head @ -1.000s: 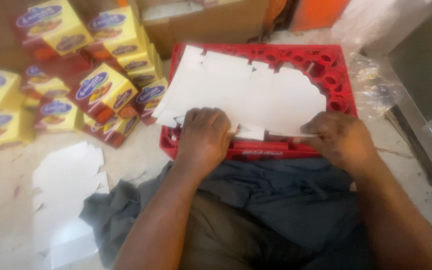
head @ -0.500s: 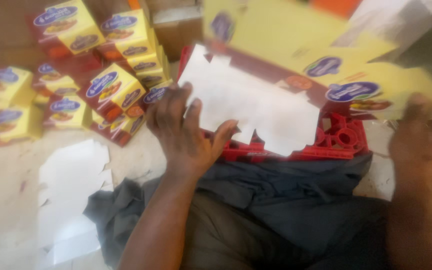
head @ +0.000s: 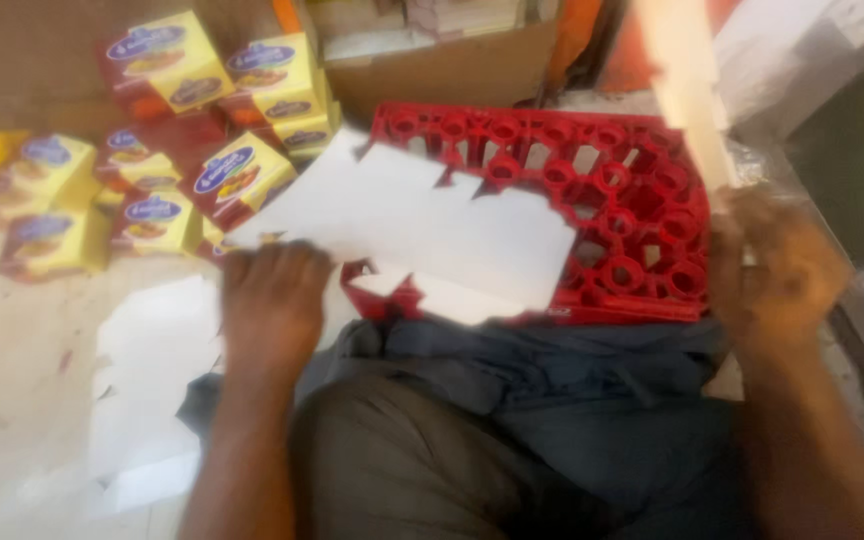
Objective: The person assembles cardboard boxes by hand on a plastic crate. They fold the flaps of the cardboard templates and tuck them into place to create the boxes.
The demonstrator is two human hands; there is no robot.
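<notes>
My left hand (head: 272, 300) grips the near left edge of a flat white carton blank (head: 422, 225) that lies slanted across a red plastic crate (head: 602, 215). My right hand (head: 777, 270) is at the crate's right side and holds another carton blank (head: 687, 90) edge-on, standing up toward the top of the view; it is blurred. Both arms reach forward over my knees, which are covered in dark cloth.
Several folded yellow and red cartons (head: 202, 130) are piled at the back left on the floor. More white blanks (head: 152, 380) lie on the floor at the left. A brown cardboard box (head: 442, 60) stands behind the crate. A dark ledge runs along the right.
My right hand has swung one blank up and to the right off the crate, turning it edge-on. My left hand slid left along the remaining blank, which shifted left, uncovering most of the crate.
</notes>
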